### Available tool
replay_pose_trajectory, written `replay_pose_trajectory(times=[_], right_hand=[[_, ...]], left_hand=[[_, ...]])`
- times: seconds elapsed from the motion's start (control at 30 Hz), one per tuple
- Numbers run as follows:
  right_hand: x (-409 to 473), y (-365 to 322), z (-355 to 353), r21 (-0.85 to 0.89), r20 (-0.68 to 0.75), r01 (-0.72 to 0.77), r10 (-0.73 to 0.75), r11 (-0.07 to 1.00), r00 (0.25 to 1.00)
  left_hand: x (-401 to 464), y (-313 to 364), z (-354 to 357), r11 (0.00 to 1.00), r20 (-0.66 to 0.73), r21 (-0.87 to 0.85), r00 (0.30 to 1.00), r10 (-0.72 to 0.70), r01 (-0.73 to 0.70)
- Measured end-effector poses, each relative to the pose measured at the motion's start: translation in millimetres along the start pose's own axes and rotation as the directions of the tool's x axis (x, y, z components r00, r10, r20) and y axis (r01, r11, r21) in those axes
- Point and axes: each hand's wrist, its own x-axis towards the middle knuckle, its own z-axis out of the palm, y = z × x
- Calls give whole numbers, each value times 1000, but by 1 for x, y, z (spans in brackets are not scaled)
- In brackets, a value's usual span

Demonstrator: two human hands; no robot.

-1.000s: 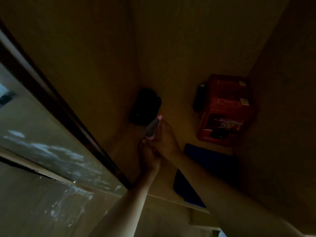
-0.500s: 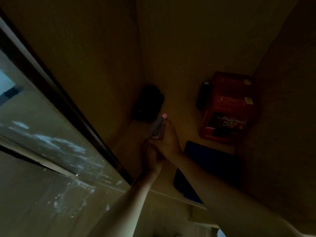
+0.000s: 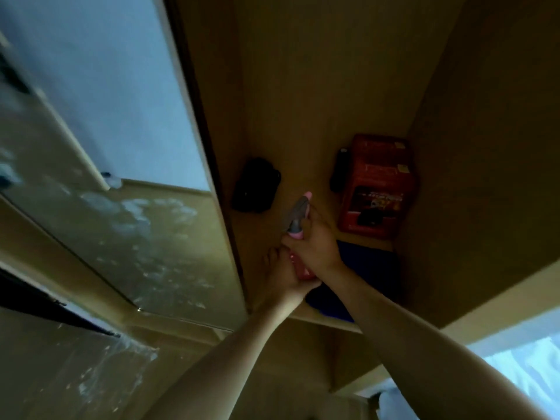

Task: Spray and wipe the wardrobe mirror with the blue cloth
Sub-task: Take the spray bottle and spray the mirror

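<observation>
Both hands met over the shelf [image 3: 263, 234] inside the wardrobe. The right hand [image 3: 315, 250] gripped the spray bottle [image 3: 298, 215] by its neck; the left hand [image 3: 283, 274] seemed to clasp its base, though dimness hid the fingers. The blue cloth [image 3: 363, 268] lay on the shelf beneath the right wrist. The mirror [image 3: 127, 231] beside them was streaked white.

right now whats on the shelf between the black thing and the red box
In the head view the spray bottle stands up between the black thing and the red box, with the right hand gripping it. The wooden shelf behind it is bare.
</observation>
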Motion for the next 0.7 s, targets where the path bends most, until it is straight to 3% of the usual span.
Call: replay_pose_trajectory(times=[0.17, 0.33, 0.4, 0.47, 0.7], right_hand=[[-44, -32, -1, -32, -138, -101, 95, 994, 986], [-105, -61, 10, -28, -349, -172, 151, 985, 925], [-129, -72, 17, -54, -393, -188, 152, 981, 907], [-150, -85, 25, -86, -421, -186, 133, 979, 897], [-196, -131, 47, -174, -409, -109, 29, 979, 912]], left_hand=[[-38, 15, -31, 985, 80, 137, 992, 98, -109], [-95, 18, -65, 952, 163, 20, 940, 299, -307], [-114, 12, -76, 927, 198, -106, 906, 375, -360], [-130, 0, -83, 913, 224, -221, 893, 389, -342], [-176, -12, -124, 873, 254, -350, 862, 439, -341]])
